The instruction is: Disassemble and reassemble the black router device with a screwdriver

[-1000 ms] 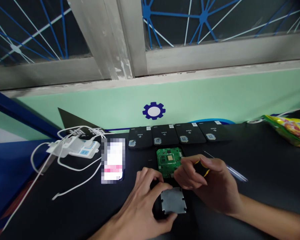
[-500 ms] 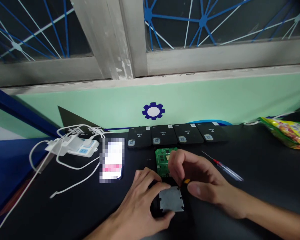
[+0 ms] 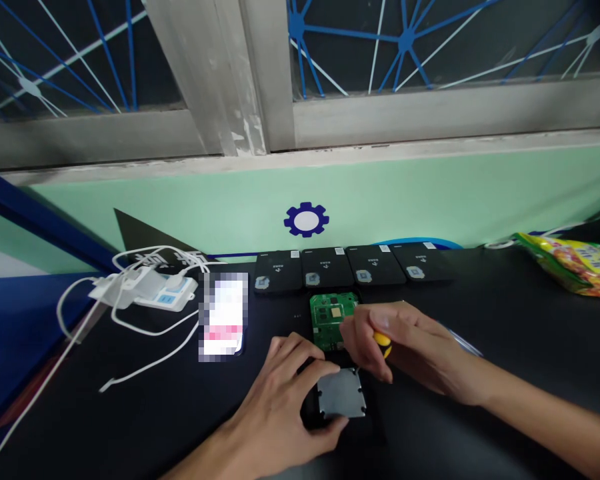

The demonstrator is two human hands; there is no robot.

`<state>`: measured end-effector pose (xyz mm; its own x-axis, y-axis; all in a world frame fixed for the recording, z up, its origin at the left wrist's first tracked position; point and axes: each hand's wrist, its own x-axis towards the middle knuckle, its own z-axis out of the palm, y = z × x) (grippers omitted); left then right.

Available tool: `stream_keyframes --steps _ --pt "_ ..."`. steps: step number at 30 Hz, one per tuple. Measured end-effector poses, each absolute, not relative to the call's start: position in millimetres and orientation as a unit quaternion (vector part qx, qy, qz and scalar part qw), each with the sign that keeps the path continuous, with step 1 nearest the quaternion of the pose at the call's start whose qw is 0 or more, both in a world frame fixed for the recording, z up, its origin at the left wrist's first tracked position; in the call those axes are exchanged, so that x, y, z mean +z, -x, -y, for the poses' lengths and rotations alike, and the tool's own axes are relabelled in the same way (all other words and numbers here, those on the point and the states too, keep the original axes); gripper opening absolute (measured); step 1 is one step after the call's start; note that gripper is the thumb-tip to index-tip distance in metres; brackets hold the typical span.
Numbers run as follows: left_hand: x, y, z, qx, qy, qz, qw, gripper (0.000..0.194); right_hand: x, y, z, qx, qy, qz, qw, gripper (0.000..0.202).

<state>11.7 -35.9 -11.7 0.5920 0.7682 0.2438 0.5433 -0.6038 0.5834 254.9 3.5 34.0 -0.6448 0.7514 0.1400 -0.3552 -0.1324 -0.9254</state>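
My left hand [image 3: 285, 400] grips a silvery square metal plate [image 3: 341, 393], thumb at its near edge and fingers at its far edge. The plate has small notches along its rim and rests on a dark base that is hard to make out against the black table. In my right hand [image 3: 380, 333] is a screwdriver with a yellow and black handle [image 3: 383, 343], mostly covered by the fingers. Its tip points toward the plate's far right corner; whether it touches is hidden. Just beyond the plate lies a green circuit board [image 3: 325, 319], partly behind my right hand.
Several flat black boxes [image 3: 327, 267] stand in a row along the wall. A lit phone [image 3: 225, 313], a white power strip [image 3: 175, 293] and loose white cables are at the left. A second, clear-handled screwdriver [image 3: 463, 340] lies right, partly hidden; a yellow snack bag [image 3: 575, 263] is farther right.
My right hand has turned over and closed around the screwdriver handle, showing more of its yellow end. My left hand and the plate have stayed nearly still.
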Motion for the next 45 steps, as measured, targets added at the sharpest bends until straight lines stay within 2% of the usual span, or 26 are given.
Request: stream_keyframes --steps 4,7,11,18,22,25,29,32,38,45 --pt "-12.6 -10.6 35.7 0.245 -0.860 -0.383 0.233 0.049 31.8 -255.4 -0.7 0.763 0.185 0.499 0.368 0.055" --pt "-12.8 -10.2 36.6 0.247 -0.860 -0.381 0.232 0.049 29.2 -255.5 0.8 0.787 0.179 0.470 0.358 0.040" --pt "-12.6 -11.3 37.3 0.251 -0.861 -0.380 0.226 0.050 25.0 -252.4 -3.5 0.782 0.138 0.444 0.416 0.027" --pt "-12.4 -11.7 36.4 0.238 -0.865 -0.381 0.221 0.048 30.3 -255.0 -11.8 0.729 0.158 0.533 0.399 0.046" --pt "-11.9 -11.5 36.4 0.241 -0.863 -0.384 0.222 0.049 35.8 -253.7 -4.4 0.780 0.151 0.498 0.347 0.056" --pt "-11.5 -11.6 36.4 0.243 -0.864 -0.383 0.221 0.049 36.8 -251.8 0.8 0.800 0.167 0.459 0.350 0.053" --pt "-12.2 -11.2 36.7 0.243 -0.865 -0.383 0.216 0.051 31.7 -251.8 0.0 0.803 0.149 0.439 0.376 0.031" --pt "-13.3 -10.6 36.9 0.234 -0.866 -0.386 0.217 0.052 27.5 -252.9 -2.8 0.785 0.142 0.461 0.388 0.025" --pt "-14.3 -10.7 36.8 0.235 -0.861 -0.390 0.225 0.050 29.7 -253.7 -4.0 0.720 0.174 0.529 0.414 0.035" --pt "-14.8 -9.9 37.0 0.234 -0.863 -0.391 0.219 0.053 28.9 -248.1 1.1 0.776 0.166 0.468 0.388 0.043"
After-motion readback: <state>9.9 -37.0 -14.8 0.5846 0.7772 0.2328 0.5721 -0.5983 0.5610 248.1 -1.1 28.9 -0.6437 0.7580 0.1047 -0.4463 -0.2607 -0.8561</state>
